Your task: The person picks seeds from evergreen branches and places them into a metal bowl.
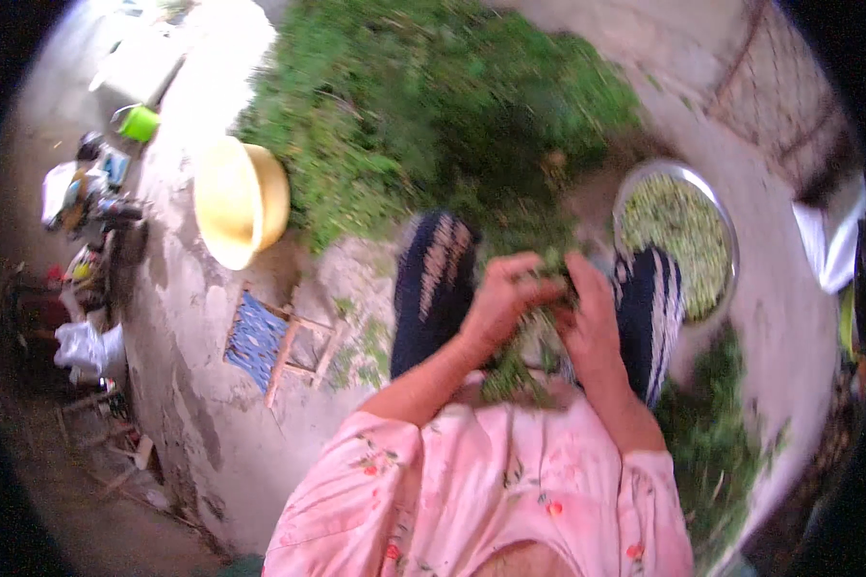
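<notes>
Between my knees, my left hand (501,299) and my right hand (592,310) are close together, fingers bent around a bunch of leafy green stems (516,375). The bunch hangs down toward my lap, and blur hides its finer detail. Just beyond my knees rises a large heap of cut green plants (433,115). A round metal basin (729,223) stands by my right knee, filled with small light-green pieces (671,231), too small to tell whether pods or leaves. My right knee covers part of the basin's near edge.
A yellow plastic basin (224,209) stands tilted left of the heap. Near it a small wooden stool with a blue woven seat (256,339) lies on its side. More greens (714,425) lie at my right. Farther left are a green bucket (138,122) and a white plastic bag (90,346).
</notes>
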{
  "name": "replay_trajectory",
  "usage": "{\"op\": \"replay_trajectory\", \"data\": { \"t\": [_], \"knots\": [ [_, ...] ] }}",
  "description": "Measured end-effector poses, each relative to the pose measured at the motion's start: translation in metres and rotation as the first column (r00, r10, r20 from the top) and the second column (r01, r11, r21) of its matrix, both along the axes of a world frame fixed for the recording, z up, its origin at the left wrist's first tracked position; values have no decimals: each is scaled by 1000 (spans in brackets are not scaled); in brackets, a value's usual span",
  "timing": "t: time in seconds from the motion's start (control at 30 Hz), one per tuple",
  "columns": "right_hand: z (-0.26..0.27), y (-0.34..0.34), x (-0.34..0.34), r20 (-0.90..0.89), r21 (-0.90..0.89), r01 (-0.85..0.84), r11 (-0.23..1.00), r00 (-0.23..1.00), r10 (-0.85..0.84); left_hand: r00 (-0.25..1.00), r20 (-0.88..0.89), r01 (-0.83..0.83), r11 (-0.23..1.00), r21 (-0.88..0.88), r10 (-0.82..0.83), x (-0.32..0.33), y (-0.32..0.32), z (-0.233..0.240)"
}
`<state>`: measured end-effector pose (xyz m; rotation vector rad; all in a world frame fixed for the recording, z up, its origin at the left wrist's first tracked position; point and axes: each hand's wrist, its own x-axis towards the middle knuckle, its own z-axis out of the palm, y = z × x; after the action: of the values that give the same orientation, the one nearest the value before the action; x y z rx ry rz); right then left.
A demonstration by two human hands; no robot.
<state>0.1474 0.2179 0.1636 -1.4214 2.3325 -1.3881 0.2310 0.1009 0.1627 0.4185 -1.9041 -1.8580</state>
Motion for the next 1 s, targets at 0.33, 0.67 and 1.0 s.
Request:
{"op": "replay_trajectory", "data": {
  "t": [0.33, 0.67, 1.0],
  "knots": [
    [-7, -19, -13, 969, -186, 217, 958, -121, 216, 977, 207, -69, 853, 518, -47, -1, 9, 16],
    [-6, -17, -14, 978, -159, 357, 920, -72, 197, 975, 197, -201, 786, 584, 103, 6, 12, 3],
    [2, -10, -6, 970, -215, 188, 958, 153, 187, 994, 86, -100, 824, 557, 62, 2, 9, -2]
  ]
}}
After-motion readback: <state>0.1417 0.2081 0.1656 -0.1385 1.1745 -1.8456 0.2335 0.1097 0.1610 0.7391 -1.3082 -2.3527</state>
